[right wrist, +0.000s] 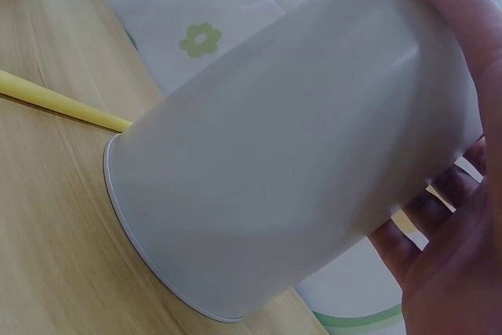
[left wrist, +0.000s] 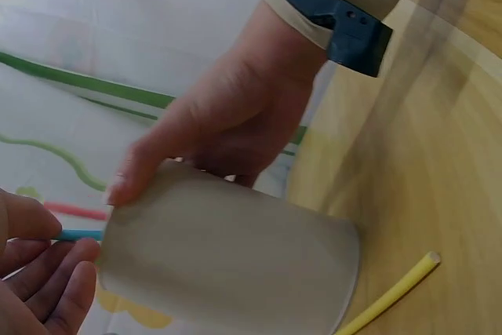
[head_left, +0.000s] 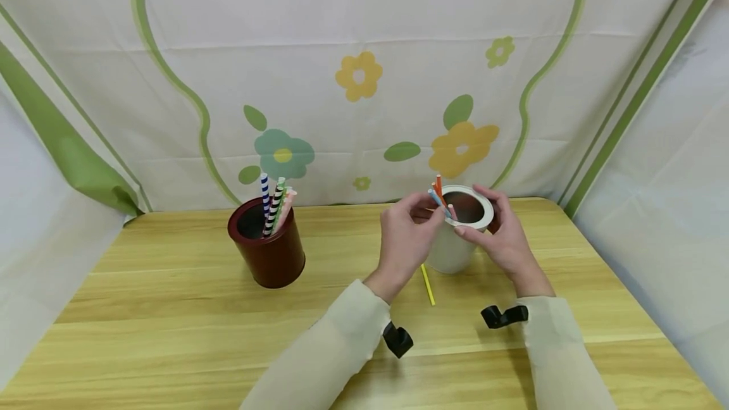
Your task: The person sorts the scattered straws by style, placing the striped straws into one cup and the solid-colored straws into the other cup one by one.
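A white can (head_left: 452, 253) stands on the table at centre right, with several coloured straws leaning at its left rim. My left hand (head_left: 405, 233) is at that rim and pinches a light blue straw (left wrist: 81, 234) between thumb and fingers. Orange straws (head_left: 439, 183) and a pink straw (head_left: 452, 211) rise beside it; their lower ends are hidden inside the can. From the other side my right hand (head_left: 505, 236) grips the can near its top, thumb on the near rim, fingers behind. A yellow straw (head_left: 428, 286) lies on the table just in front of the can.
To the left stands a dark red can (head_left: 277, 259) holding several striped straws (head_left: 276, 207). The wooden table (head_left: 188, 334) ends at a flower-patterned curtain (head_left: 319, 81) behind, with more white cloth on both sides.
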### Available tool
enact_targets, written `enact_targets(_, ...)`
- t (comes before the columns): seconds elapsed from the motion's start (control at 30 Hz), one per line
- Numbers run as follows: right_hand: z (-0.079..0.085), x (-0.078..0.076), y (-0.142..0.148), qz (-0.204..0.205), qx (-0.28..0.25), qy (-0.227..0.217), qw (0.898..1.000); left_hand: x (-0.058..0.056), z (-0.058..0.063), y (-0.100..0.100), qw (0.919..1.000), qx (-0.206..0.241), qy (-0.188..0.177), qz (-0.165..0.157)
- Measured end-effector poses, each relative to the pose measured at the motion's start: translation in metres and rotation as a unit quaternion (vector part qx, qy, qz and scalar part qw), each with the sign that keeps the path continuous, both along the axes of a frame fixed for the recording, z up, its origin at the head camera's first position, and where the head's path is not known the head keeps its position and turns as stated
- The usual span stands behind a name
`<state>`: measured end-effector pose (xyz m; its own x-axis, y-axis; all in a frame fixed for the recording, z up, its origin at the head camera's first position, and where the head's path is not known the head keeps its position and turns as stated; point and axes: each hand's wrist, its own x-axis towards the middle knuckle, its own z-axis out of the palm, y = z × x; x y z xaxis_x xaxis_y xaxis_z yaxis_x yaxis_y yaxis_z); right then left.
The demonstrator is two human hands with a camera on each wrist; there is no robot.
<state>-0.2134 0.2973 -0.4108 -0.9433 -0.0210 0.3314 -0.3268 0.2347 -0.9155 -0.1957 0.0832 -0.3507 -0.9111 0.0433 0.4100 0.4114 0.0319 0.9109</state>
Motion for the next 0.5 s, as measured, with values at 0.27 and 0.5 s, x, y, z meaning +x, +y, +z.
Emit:
enact_targets(0.27,0.0009,0.001,-0.0001,0.003,0.004,-0.005,1.0,-0.0029,-0.0106,0.0056,0.9995,-0.023,-0.02,-0.009)
enact_targets(0.5,0.0009,0.0009,0.0001,0.001,0.006,-0.005,1.0,-0.0063,-0.0108,0.0054,0.999,-0.037,-0.025,-0.008)
